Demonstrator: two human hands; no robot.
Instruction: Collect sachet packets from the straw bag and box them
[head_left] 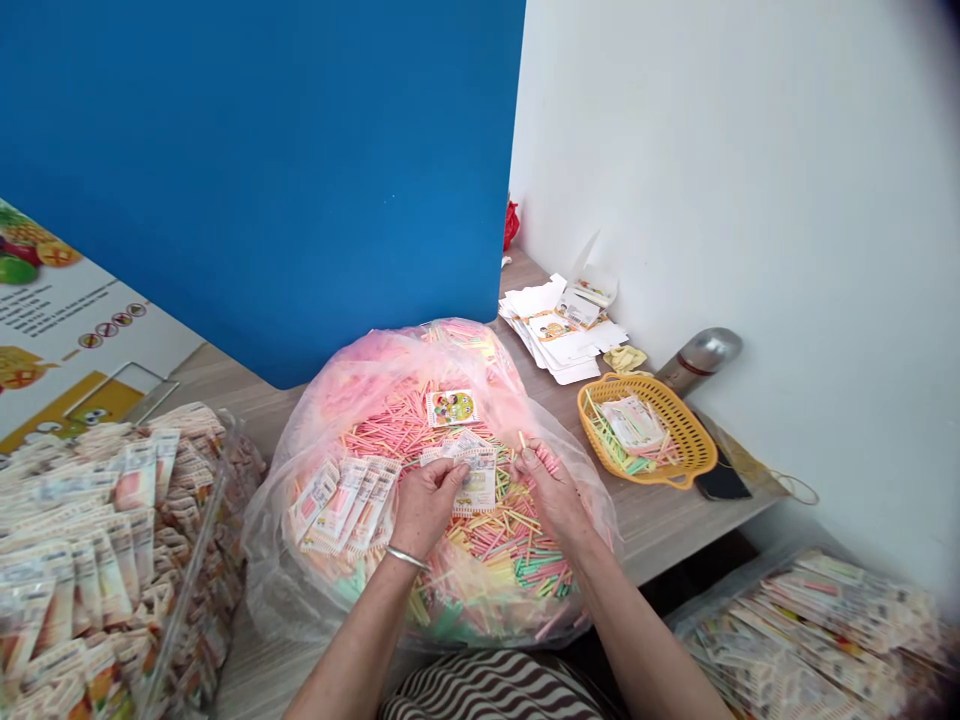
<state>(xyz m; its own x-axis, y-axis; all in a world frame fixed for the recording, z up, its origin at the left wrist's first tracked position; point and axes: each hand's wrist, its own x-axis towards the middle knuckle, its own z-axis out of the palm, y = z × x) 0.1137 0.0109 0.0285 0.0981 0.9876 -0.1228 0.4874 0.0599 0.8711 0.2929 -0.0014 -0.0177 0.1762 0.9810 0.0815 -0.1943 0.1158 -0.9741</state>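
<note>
A big clear plastic bag [300,560] full of pink, yellow and green sticks [517,560] lies on the table in front of me. My left hand [424,505] is closed on a small printed packet [476,480] above the sticks. My right hand [551,485] pinches a few coloured sticks just right of the packet's open edge. A row of filled packets [345,500] lies on the sticks to the left of my left hand, and one round-printed card [451,407] rests farther back.
An orange basket [686,455] with sticks and packets stands at right, with a steel flask [697,358] and a pile of flat white cartons [559,335] behind. Heaps of finished packets sit at far left [90,560] and lower right [817,630]. A blue board [262,170] stands behind.
</note>
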